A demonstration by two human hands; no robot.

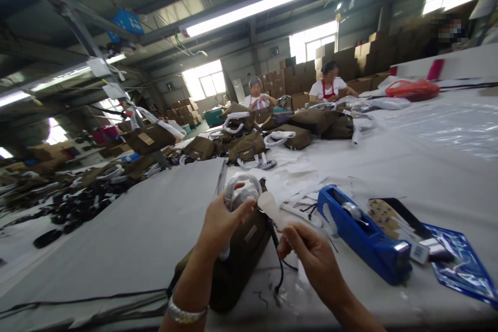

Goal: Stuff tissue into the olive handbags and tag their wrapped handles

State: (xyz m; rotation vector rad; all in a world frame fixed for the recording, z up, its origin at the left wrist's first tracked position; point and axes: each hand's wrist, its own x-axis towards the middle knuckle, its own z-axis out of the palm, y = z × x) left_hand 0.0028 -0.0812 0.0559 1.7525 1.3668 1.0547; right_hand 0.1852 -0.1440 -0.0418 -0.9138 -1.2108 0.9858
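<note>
A dark olive-brown bag (237, 264) lies on the white table (136, 228) right in front of me. Its handle (243, 187) is wrapped in white film. My left hand (221, 223) is closed around that wrapped handle, a metal bracelet on its wrist. My right hand (311, 254) is pinched shut on a strip of white wrapping (270, 207) that runs up toward the handle. A black cord (278, 259) hangs down the bag's side between my hands.
A blue tape dispenser (361, 236) sits to the right, beside a black tray of tags (400, 220) and a blue plastic packet (462, 264). Several brown bags (249, 145) are piled farther back. Two people (330, 83) sit at the far end, cardboard boxes behind them.
</note>
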